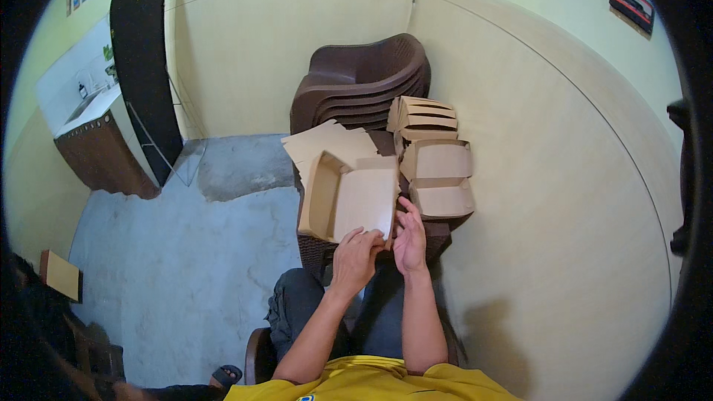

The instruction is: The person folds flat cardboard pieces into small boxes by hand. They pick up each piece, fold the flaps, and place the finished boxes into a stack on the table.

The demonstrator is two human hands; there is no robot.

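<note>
A brown cardboard box (364, 197), its inside facing up, rests before me with raised left and far walls. My left hand (356, 256) is closed on the box's near edge by the right corner, fingers bent over the board. Along the right side of the box, my right hand (410, 241) has its fingers stretched out and apart, the thumb side close to that same corner. Whether its fingertips touch the box wall is hard to see. Behind the box, flat cardboard sheets (327, 145) lie fanned out in a pile.
Folded boxes (442, 167) stand to the right, with more stacked boxes (427, 115) behind them. Under these is a dark brown woven surface (316, 252). Stacked brown plastic chairs (364, 74) stand at the back. A wall (564, 200) runs along the right; another person's foot (226, 376) shows at lower left.
</note>
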